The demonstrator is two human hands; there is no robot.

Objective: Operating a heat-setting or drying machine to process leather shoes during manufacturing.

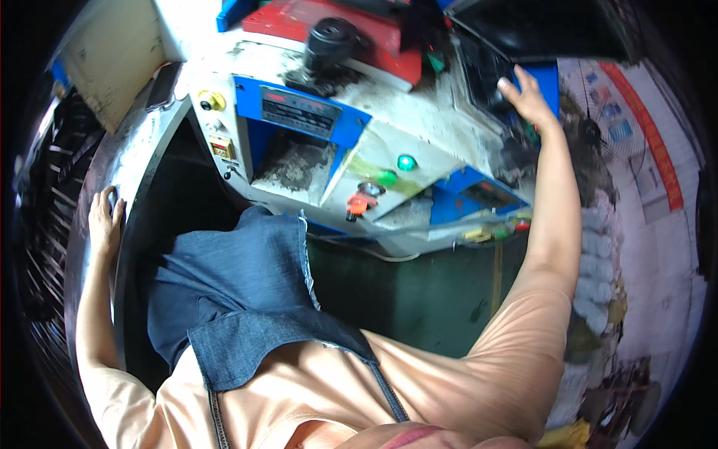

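My left hand (105, 221) rests on the pale curved metal edge (139, 168) of the workbench at the left, fingers stretched out and holding nothing. Far to the right, my right hand (529, 99) reaches up with thumb and fingers apart. It is beside a dark, open-framed part (479, 67) of the machine, below a raised black lid or panel (550, 26). Whether its fingertips touch that part I cannot tell. Between my arms stands the grimy white and blue machine (292, 194), with a lit green button (406, 162) on its front.
A black cylindrical fitting (331, 43) stands before a red plate (284, 24) on the machine. An orange-red knob (361, 203) and a yellow-ringed button (211, 101) sit on its front. A dark phone-like slab (164, 86) lies at left. A fan (624, 116) stands at right.
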